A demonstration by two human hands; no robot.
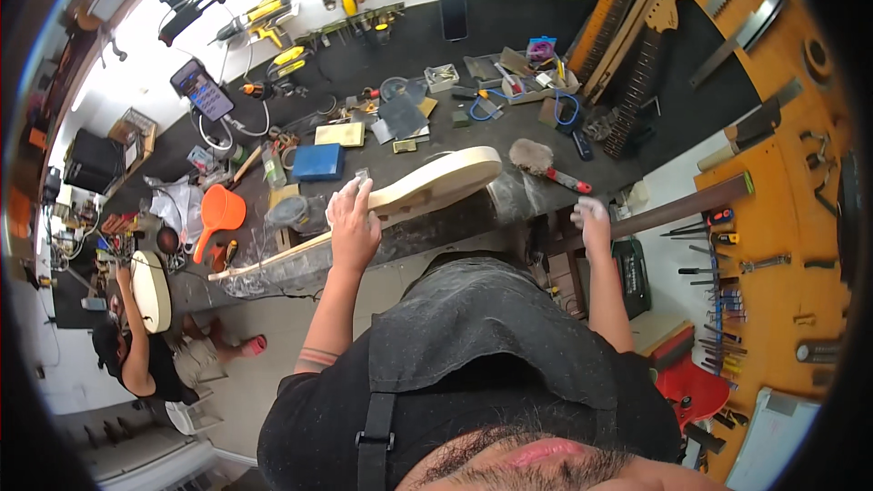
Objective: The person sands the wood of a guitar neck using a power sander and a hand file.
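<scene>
A pale, unfinished wooden guitar body point(450, 173) rests tilted along the front edge of the dark bench. My left hand point(353, 225) is closed on its left end, fingers over the upper side; the thumb is hidden. White dust coats the fingertips. Off to the right, past the bench's front edge, my right hand point(594, 225) is raised with dusty, slightly bent fingers apart and nothing visible in it. Nearest to it lies a dusty brush point(531, 156) with a red-tipped handle. A thin pale strip point(264, 264) runs along the bench edge left of my left hand.
An orange scoop point(221, 211), a blue block point(318, 162) and small tools crowd the dusty bench point(436, 232). Guitar necks point(637, 82) lean at the back right. At far left a seated person point(136, 345) handles another pale guitar body point(150, 291). A dark beam point(673, 209) juts out right.
</scene>
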